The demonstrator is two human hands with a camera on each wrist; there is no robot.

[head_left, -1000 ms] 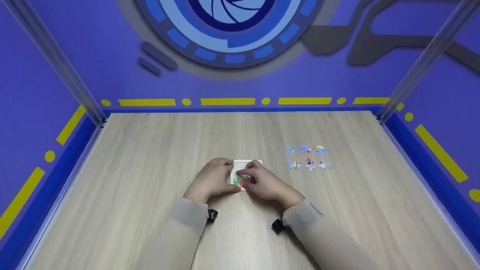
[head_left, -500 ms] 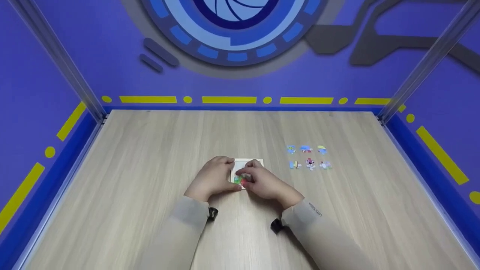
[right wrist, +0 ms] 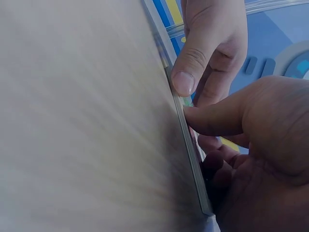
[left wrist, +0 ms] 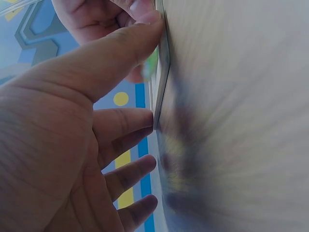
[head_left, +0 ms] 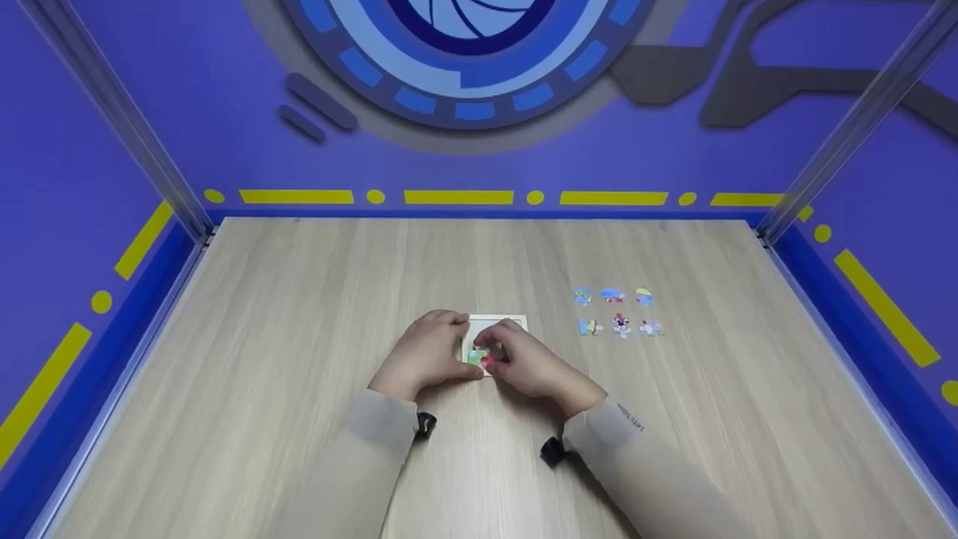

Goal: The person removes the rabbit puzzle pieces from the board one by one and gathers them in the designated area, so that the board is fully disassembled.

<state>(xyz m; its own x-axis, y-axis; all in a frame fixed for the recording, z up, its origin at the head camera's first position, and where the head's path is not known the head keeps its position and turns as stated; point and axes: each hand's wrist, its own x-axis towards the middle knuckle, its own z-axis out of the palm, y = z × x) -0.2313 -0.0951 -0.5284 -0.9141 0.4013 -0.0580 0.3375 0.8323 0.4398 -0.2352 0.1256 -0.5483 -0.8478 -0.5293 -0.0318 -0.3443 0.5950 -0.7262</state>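
A small pale wooden puzzle tray (head_left: 497, 317) lies on the table between both hands. My left hand (head_left: 425, 353) holds the tray by its left side, thumb at the near corner and fingertips at the far one. Inside the tray's near left part is a green puzzle piece (head_left: 477, 357) beside a red one (head_left: 489, 361). The right hand (head_left: 537, 365) bends over the tray, its thumb and curled fingers pinching at the red piece and covering much of it. In the right wrist view both thumbs sit close together along the tray's edge (right wrist: 190, 152).
Several loose puzzle pieces lie in two rows to the right of the tray, among them a red and white one (head_left: 620, 325) and a yellow and blue one (head_left: 644, 296). Blue panels (head_left: 479, 168) enclose the table (head_left: 314, 284) at the back and sides.
The right index finger has drawn back slightly, showing more of the green piece. The left hand keeps its place on the tray. The head view has shifted a little.
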